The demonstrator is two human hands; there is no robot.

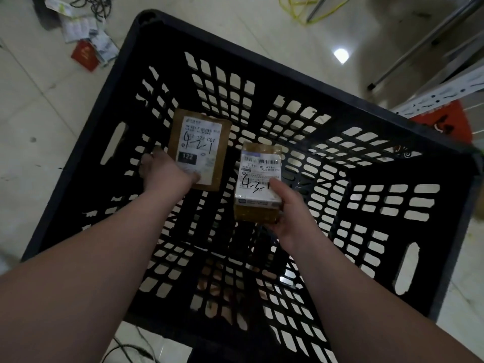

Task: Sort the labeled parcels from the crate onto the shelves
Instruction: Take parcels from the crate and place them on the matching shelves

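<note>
Gripping parcels over the crate (pixel 162 27) — left hand (pixel 167 171) holds the 4-2-1 parcel (pixel 200 149), right hand (pixel 290 213) holds the 4-3 box (pixel 259 184).

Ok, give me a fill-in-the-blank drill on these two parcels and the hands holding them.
1. The left hand grips the flat brown parcel, whose handwritten code reads ____.
2. The right hand holds the small taped box with its ____ lying across the label.
3. The slotted crate beneath both parcels is ____ in colour.

Missing words: 4-2-1; thumb; black.
</note>
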